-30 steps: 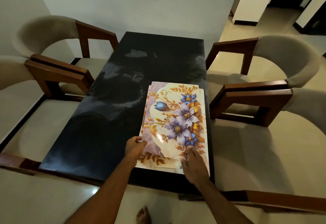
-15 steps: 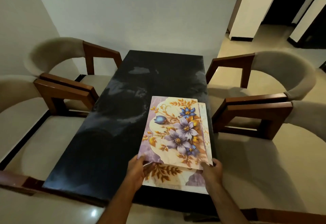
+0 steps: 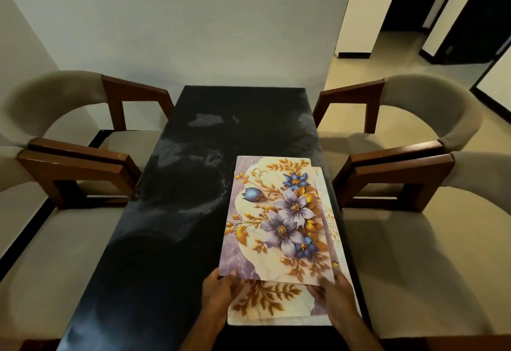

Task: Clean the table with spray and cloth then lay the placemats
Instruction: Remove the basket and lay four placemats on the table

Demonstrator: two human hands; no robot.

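Observation:
A stack of floral placemats lies on the right near part of the dark marbled table (image 3: 177, 212). The top placemat (image 3: 279, 218), purple and cream with blue and violet flowers, is raised at its near edge and shifted away from me. My left hand (image 3: 221, 292) grips its near left corner. My right hand (image 3: 334, 292) grips its near right corner. Below it, the placemat underneath (image 3: 271, 306) shows its gold-leaf end, and another mat's edge (image 3: 327, 212) sticks out on the right.
Two padded chairs with brown wooden arms (image 3: 80, 173) stand along the table's left side, and two more chairs (image 3: 401, 173) on the right. A pale wall closes the far end. A doorway opens at the back right.
Both hands moved from resting on the stack to gripping the top placemat's near corners. That mat has lifted and slid away from me, uncovering the mat below. The camera tilted up.

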